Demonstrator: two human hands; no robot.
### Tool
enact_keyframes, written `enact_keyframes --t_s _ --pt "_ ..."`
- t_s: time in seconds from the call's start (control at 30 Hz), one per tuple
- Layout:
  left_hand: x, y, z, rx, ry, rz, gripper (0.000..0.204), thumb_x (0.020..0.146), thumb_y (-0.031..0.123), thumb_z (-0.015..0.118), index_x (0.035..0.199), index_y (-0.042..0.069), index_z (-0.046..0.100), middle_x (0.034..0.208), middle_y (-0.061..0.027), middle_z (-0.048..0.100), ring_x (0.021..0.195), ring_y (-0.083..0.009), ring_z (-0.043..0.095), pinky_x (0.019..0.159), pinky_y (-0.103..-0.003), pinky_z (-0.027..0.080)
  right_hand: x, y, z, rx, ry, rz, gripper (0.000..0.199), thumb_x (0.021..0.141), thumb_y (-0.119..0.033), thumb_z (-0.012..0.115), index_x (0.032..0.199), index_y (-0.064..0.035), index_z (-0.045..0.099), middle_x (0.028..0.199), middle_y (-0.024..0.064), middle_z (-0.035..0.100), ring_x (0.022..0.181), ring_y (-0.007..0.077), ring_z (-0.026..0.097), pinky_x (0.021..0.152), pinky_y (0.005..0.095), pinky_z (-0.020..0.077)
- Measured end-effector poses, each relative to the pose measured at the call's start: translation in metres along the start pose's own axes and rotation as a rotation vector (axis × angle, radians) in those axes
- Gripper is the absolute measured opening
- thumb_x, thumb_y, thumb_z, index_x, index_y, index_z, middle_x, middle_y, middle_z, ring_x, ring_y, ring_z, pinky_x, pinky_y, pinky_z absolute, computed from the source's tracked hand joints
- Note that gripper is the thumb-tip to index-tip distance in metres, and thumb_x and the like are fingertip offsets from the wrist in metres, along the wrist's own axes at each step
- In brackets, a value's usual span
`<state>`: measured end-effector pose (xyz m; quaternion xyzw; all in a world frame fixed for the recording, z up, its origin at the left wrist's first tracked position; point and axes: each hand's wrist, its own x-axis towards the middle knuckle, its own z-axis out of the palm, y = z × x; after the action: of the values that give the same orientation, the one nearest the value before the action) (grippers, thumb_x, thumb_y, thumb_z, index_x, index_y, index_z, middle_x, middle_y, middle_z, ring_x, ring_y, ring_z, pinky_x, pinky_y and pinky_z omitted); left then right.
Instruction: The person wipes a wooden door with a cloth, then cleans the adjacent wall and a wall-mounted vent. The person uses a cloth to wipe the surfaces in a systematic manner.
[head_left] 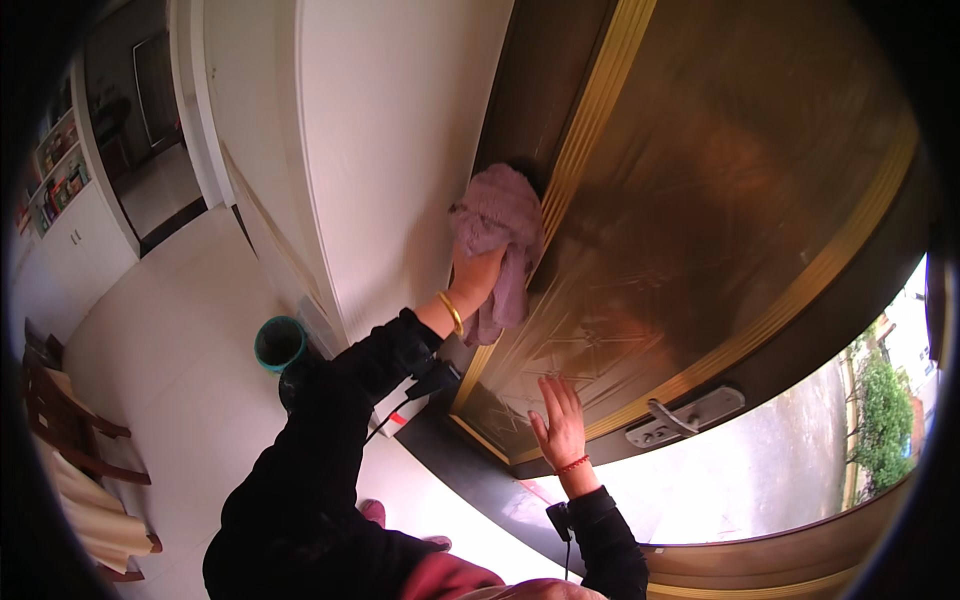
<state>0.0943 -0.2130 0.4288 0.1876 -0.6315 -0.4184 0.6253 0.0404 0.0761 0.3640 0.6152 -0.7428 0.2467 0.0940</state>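
A bunched mauve cloth (500,210) is pressed against the dark edge strip of a brown door (720,200) with gold trim. My left hand (476,275), with a gold bangle at the wrist, is closed round it, and a fold of the cloth hangs below. My right hand (562,425), wearing a red bracelet, is spread with its fingers apart near the lower part of the door panel. Nothing is in that hand; whether its fingertips touch the panel I cannot tell. To its right, a metal door handle (680,416) sits on the door's outer edge.
A white wall (390,120) stands left of the door. On the pale floor is a green-rimmed bin (280,343); wooden chairs (75,420) are at the far left. Shelves (62,170) stand behind. Beyond the door, a bright outdoor area shows green shrubs (882,420).
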Motion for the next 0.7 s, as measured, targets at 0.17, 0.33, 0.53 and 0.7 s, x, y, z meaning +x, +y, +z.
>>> enact_keyframes --t_s 0.17,0.33,0.53,0.7 --pt "0.100 0.110 0.009 -0.212 0.071 0.060 0.035 0.083 0.016 0.068 0.112 -0.003 0.061 0.111 -0.0142 0.064 0.108 -0.0256 0.059 0.092 -0.035 0.046 0.010 -0.030 -0.084 0.023 0.066 -0.023 0.053 0.085 -0.023 0.063 0.134 -0.0056 0.049 0.134 0.0151 0.051 0.129 0.0363 0.042 0.107 0.0454 0.0345" --pt "0.173 0.190 0.016 -0.155 0.023 0.295 0.032 0.083 0.017 0.067 0.108 -0.002 0.062 0.105 -0.0153 0.067 0.101 -0.0274 0.063 0.087 -0.035 0.049 0.010 -0.039 -0.141 -0.004 0.138 -0.032 0.052 0.084 -0.020 0.063 0.133 -0.0048 0.050 0.133 0.0145 0.052 0.129 0.0354 0.043 0.107 0.0449 0.0354" --pt "0.239 0.279 0.030 0.002 0.058 0.365 0.029 0.079 0.017 0.067 0.102 -0.002 0.065 0.100 -0.0194 0.068 0.098 -0.0330 0.065 0.083 -0.037 0.050 0.019 -0.042 -0.193 -0.046 0.202 -0.091 0.047 0.089 -0.023 0.057 0.130 -0.0013 0.052 0.130 0.0168 0.055 0.128 0.0376 0.045 0.105 0.0453 0.0374" --pt "0.266 0.303 0.038 0.080 0.139 0.457 0.031 0.077 0.020 0.068 0.101 0.000 0.066 0.100 -0.0201 0.068 0.097 -0.0380 0.064 0.083 -0.040 0.050 0.033 -0.049 -0.212 -0.055 0.224 -0.140 0.047 0.087 -0.019 0.059 0.129 -0.0014 0.053 0.130 0.0166 0.056 0.128 0.0376 0.045 0.105 0.0453 0.0378"
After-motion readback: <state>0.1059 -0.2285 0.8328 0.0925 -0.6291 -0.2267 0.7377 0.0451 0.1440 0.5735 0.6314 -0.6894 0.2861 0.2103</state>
